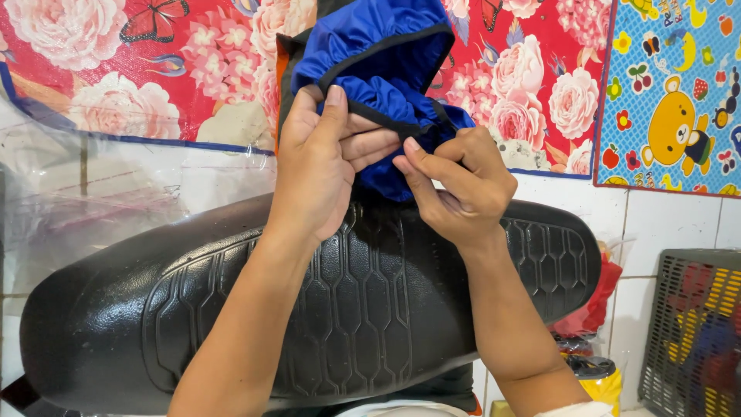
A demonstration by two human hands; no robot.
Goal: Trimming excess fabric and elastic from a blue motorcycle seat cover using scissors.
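Both hands (390,166) on blue fabric cover (370,46)

One view only, worn on the head, looking down and forward from close above a black seat (363,309) that runs left to right; a flowered cloth (116,62) lies at the far side, a grey basket (695,332) near right.

The blue fabric (370,46) runs off the top edge; basket (695,332) contents blurred.
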